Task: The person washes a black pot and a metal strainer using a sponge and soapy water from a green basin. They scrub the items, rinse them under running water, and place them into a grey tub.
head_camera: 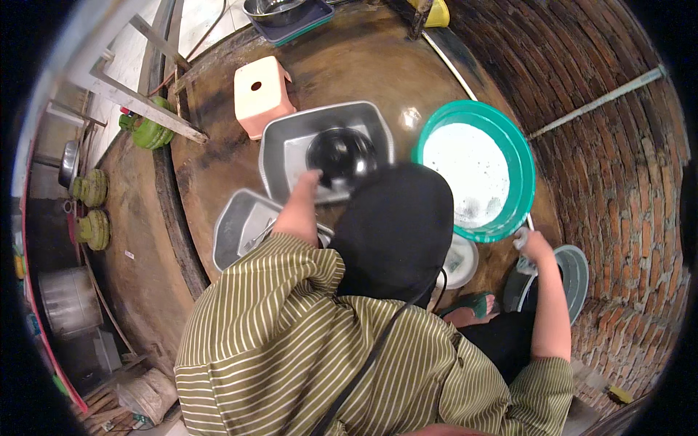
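My left hand reaches over a grey rectangular basin, at the lower-left edge of a shiny black round bowl or lid in it. The hand is blurred, so whether it grips the rim cannot be told. To the right, my right hand is closed on a crumpled whitish cloth or scrubber. It is just outside the lower right rim of a green round tub holding white suds, and above a grey bucket. A smaller grey basin with metal cutlery lies by my left forearm.
A peach plastic stool stands beyond the grey basin. A whitish round container sits below the green tub. Brick wall bounds the right side. Green gas cylinders and a low dark ledge are at left.
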Motion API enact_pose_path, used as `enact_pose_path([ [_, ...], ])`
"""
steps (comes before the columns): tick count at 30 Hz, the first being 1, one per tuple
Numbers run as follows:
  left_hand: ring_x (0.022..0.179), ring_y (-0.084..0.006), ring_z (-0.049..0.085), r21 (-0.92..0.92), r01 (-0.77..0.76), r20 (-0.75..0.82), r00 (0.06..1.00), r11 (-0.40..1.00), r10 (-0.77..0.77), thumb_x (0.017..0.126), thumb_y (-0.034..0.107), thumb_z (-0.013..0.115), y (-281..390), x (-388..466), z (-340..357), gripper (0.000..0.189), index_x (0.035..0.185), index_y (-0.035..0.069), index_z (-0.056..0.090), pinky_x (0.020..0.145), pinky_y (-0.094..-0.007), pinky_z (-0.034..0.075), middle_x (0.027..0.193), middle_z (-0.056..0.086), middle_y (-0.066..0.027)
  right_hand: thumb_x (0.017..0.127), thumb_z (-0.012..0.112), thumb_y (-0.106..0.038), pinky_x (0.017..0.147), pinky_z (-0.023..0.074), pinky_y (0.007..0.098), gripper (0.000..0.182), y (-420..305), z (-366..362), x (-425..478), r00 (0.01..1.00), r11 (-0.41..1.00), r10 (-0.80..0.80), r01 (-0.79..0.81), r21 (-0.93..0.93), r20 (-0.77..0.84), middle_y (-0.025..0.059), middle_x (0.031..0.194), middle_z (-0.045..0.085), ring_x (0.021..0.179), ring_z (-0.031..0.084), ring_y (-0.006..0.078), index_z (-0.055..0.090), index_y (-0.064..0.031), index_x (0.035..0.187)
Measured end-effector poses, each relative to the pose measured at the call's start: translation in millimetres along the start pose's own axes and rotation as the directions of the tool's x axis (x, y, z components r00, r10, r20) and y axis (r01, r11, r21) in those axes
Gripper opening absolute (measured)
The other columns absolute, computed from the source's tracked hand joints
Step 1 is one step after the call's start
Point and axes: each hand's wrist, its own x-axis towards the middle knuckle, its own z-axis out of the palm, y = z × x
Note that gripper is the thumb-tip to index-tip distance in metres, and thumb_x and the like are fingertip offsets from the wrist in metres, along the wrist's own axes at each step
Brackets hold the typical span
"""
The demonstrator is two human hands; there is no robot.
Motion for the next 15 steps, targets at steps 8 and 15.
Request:
enact_pose_path([
  [8,0.082,-0.0250,0.060,-0.655,0.068,-0.128,0.972,0.752,-0.199,0.084,0.033,0.068,39.6,-77.3,44.0,0.042,0.110,0.001,0.064,0.065,-0.0426,0.045,0.095,0.065,-0.0120,0.076,0.065,-0.023,0.082,0.0531,0.0479,0.030,-40.6,80.4,30.0,0.952,0.965,0.251,-0.231,-0.127,0.178,0.0262,0.101,0.067,0.097,0.065,0.0410,0.070,0.0026,0.092],
  [15,0.081,-0.0245,0.063,-0.725,-0.075,-0.211,0.971,0.684,-0.117,0.088,0.029,0.068,39.4,-69.5,39.9,0.031,0.108,0.005,0.063,0.062,-0.0390,0.053,0.096,0.065,-0.0104,0.075,0.070,-0.031,0.088,0.0498,0.0456,0.045,-60.3,190.3,48.3,0.954,0.968,0.146,-0.192,0.159,0.263,0.0261,0.107,0.067,0.100,0.065,0.0385,0.064,0.0005,0.107],
])
